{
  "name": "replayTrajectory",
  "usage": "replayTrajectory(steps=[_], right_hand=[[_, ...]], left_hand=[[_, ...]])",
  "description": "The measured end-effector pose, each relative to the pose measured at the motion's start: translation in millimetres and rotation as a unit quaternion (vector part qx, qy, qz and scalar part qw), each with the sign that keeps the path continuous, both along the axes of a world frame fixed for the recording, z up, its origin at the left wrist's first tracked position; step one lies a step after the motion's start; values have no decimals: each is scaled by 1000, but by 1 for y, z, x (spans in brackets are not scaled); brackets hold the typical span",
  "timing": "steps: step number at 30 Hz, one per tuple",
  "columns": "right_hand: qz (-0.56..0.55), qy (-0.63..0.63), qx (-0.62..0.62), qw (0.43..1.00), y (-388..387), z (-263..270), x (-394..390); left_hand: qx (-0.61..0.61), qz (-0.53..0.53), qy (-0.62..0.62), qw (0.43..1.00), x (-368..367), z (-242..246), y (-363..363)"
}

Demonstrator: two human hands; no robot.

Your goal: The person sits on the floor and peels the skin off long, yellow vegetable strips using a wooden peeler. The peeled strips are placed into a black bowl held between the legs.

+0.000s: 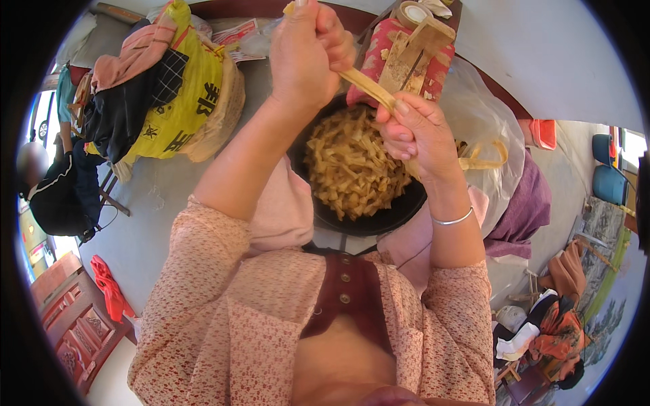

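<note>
A pale yellow, flat fibrous strip is stretched slantwise between my hands. My left hand, higher up, is closed in a fist around one end. Lower and to the right, my right hand pinches the strip between thumb and fingers. Beneath them stands a black round basin heaped with short yellow-brown cut pieces. More long strip shows right of my right wrist, over a clear plastic bag; whether it joins the held piece is hidden.
Beyond the basin, a slotted wooden tool rests on a red patterned cushion, near a tape roll. A stuffed yellow sack with clothes stands at left. People sit at far left and lower right. Purple cloth lies at right.
</note>
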State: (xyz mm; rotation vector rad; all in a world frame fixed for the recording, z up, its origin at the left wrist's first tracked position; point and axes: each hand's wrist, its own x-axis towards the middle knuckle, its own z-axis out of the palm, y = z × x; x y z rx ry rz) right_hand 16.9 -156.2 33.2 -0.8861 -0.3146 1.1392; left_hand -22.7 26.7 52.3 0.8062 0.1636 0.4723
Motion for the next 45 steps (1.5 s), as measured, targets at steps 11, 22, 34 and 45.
replayTrajectory(steps=[11, 22, 34, 45], right_hand=[[-239, -622, -170, 726, 5, -22, -10], [30, 136, -86, 987, -19, -11, 7], [-193, -394, -95, 894, -11, -16, -3], [-84, -26, -16, 996, -25, -22, 16]], left_hand=[[458, -10, -19, 889, -15, -39, -58], [580, 38, -139, 802, -9, -37, -40], [375, -162, 189, 893, -12, -27, -30], [604, -72, 87, 789, -13, -17, -30]])
